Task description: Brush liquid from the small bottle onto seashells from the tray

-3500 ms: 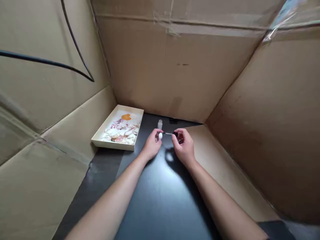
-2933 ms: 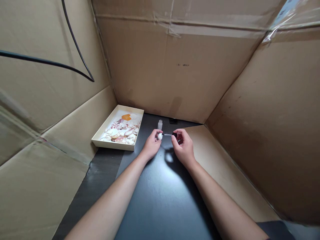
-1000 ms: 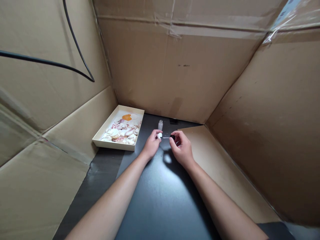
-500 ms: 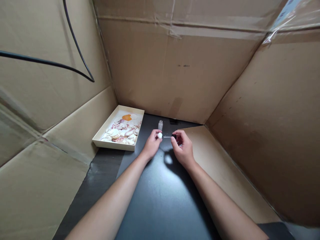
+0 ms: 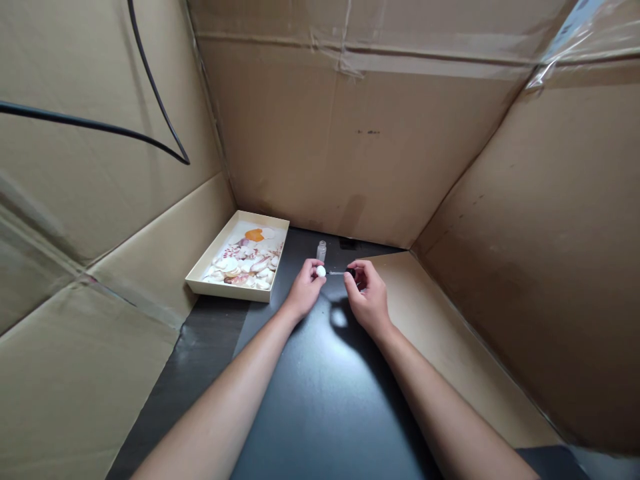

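My left hand [image 5: 303, 292] is closed on a small white rounded piece [image 5: 321, 271], which looks like a shell. My right hand [image 5: 369, 300] pinches a black-capped applicator [image 5: 351, 272]. A thin pale stem sticks out of it to the left, its tip at or very near the white piece; whether they touch I cannot tell. Just beyond my left fingers a small clear bottle [image 5: 321, 250] stands upright with its neck uncovered. Farther left, a cream tray [image 5: 227, 290] contains several shells [image 5: 250, 260], white, reddish and one orange.
Cardboard walls [image 5: 360, 147] enclose the dark table [image 5: 295, 400] at the back and on both sides. A flat cardboard sheet [image 5: 440, 327] covers the table's right part. A black cable [image 5: 100, 125] hangs at the upper left.
Both hands keep their holds. My right hand has shifted very slightly to the right with the applicator. The tray and bottle stay in place.
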The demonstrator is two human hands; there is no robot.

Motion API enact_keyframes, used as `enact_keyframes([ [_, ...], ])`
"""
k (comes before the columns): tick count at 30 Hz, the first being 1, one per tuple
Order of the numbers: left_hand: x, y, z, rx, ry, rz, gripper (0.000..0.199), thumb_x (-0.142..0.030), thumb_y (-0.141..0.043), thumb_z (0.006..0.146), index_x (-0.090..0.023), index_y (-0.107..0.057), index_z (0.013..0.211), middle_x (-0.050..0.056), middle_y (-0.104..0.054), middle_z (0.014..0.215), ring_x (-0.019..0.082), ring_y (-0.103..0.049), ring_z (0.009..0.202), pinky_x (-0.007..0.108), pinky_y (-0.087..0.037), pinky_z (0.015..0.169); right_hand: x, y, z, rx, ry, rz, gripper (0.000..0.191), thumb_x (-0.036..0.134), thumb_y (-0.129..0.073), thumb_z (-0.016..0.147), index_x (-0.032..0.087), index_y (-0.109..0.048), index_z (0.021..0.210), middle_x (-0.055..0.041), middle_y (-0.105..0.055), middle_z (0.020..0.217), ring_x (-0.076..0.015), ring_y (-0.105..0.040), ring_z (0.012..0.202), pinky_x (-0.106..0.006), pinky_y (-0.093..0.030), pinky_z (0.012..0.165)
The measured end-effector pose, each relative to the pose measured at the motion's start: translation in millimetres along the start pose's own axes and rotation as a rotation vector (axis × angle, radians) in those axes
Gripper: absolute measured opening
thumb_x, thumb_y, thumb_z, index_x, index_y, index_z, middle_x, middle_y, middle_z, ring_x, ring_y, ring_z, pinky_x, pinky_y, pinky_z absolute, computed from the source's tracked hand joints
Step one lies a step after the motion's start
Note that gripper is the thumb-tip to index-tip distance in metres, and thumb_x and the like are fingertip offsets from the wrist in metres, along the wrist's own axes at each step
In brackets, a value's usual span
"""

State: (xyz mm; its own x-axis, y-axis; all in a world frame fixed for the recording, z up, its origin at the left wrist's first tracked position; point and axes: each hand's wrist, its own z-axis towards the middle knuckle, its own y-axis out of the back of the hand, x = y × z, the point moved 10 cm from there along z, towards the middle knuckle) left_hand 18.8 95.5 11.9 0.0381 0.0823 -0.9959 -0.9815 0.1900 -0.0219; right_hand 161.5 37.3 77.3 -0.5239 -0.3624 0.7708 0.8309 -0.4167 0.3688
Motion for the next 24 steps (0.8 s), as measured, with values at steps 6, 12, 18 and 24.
enact_keyframes([
  [6,1,-0.2,1,0.001,-0.01,-0.012,0.024,-0.009,-0.051,0.077,-0.02,-0.047,0.098,-0.005,-0.051,0.075,0.007,-0.044,0.059,0.019,-0.037,0.061,-1,0,0,0.004,-0.012,-0.016,0.014,0.029,-0.054,0.083,0.02,-0.055,0.094,0.0012,-0.053,0.073,-0.0135,-0.049,0.063,-0.025,-0.042,0.058],
  [12,1,-0.9,1,0.003,-0.009,-0.001,0.024,-0.01,-0.051,0.078,-0.02,-0.046,0.098,-0.005,-0.051,0.076,0.008,-0.045,0.062,0.019,-0.038,0.063,-2,-1,0,0.021,-0.022,-0.014,0.014,0.029,-0.054,0.083,0.02,-0.054,0.094,0.0018,-0.052,0.072,-0.0132,-0.049,0.062,-0.025,-0.041,0.058],
  [18,0,-0.7,1,0.005,-0.018,0.034,0.023,-0.011,-0.051,0.077,-0.021,-0.044,0.096,-0.005,-0.051,0.075,0.009,-0.047,0.065,0.021,-0.039,0.066,-5,0,0,0.003,-0.037,0.004,0.014,0.03,-0.054,0.084,0.02,-0.054,0.093,0.0026,-0.051,0.071,-0.0131,-0.048,0.062,-0.025,-0.039,0.059],
  [24,-27,2.1,-14,-0.073,-0.075,0.293,0.02,-0.013,-0.052,0.078,-0.021,-0.043,0.094,-0.003,-0.053,0.08,0.012,-0.053,0.073,0.023,-0.042,0.07,-14,2,0,-0.027,-0.075,0.061,0.016,0.034,-0.053,0.086,0.02,-0.052,0.094,0.0024,-0.05,0.072,-0.0139,-0.048,0.063,-0.026,-0.039,0.062],
])
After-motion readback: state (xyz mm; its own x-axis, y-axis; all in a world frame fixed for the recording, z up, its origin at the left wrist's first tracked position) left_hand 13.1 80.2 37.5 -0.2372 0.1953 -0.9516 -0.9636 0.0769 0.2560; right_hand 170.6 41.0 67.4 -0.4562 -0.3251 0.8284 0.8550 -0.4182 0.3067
